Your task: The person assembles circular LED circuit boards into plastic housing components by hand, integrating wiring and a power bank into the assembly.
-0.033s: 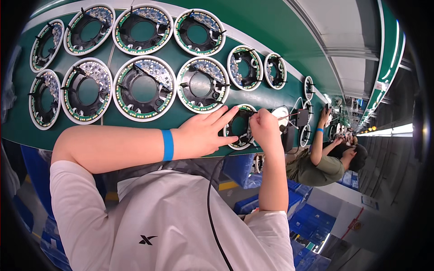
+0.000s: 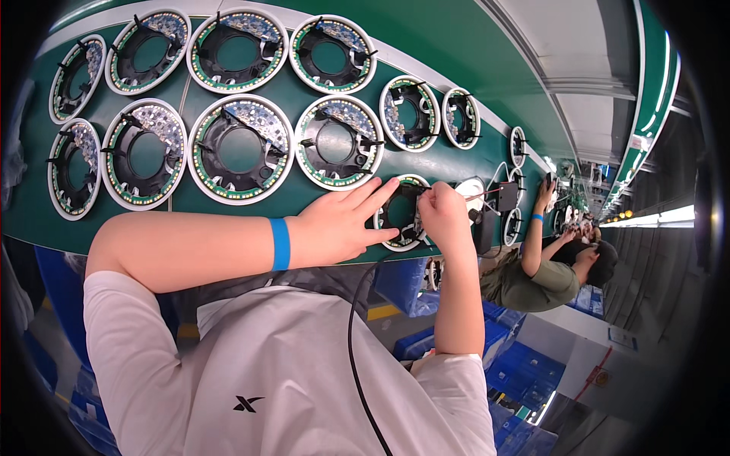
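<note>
We see the left hand with its fingers spread, and two fingertips rest on the ring that lies before them on the green tabletop. In our judgement, this spread touch steadies the ring so that it does not turn or slide. The right hand comes to the right side of the same ring; its fingers are curled and pressed together, but we cannot tell what they pinch, because the knuckles hide it.

To the left of the left fingers and beyond them lie ten white-rimmed rings, mostly in two rows, with their inner side up. We think they lie so in order that the boards and black clips can be reached and nothing presses on them. Just right of the right fingers there are a white round part and a black box with wires, probably near for easy reach.

About writing, we find nothing readable on the rings. A dark mark is printed on the white shirt, nearer to the body than the fingers. A reddish sign, far right of the fingers, is too small for us to read.
</note>
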Available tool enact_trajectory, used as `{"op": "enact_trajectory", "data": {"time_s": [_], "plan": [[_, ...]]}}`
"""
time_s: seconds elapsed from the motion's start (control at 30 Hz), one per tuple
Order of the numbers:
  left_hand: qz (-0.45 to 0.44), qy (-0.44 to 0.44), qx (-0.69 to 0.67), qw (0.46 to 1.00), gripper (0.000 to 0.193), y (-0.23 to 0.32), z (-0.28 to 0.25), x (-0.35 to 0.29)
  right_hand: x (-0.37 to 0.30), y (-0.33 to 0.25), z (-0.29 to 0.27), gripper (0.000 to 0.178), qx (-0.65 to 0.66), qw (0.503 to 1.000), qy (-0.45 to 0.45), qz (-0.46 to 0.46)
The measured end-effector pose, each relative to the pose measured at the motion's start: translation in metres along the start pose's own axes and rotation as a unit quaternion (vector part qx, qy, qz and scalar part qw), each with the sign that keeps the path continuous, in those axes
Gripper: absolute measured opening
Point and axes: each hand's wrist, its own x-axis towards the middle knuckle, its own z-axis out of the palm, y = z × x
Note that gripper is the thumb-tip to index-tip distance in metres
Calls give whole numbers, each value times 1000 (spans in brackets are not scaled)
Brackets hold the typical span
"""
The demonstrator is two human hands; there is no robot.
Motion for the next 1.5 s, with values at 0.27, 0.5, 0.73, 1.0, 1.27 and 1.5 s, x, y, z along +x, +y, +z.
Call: {"op": "enact_trajectory", "data": {"time_s": [0.27,0.5,0.73,1.0,1.27,1.5], "plan": [[2,-15,-18,1000,61,-1,-7,-1,11,12,-14,18,160,972,-130,113],[-1,-13,-24,1000,60,0,-7,-1,19,16,-25,21,213,952,-171,139],[0,-15,-18,1000,59,0,-6,0,39,15,-36,34,193,939,-230,165],[-2,-13,-15,1000,59,-1,-6,2,56,11,-42,33,143,929,-285,188],[-2,-42,-44,998,59,-1,-13,4,15,25,-20,36,177,968,-120,131],[-6,-49,-47,998,62,0,-16,4,-66,8,12,9,201,947,235,-85]]}}
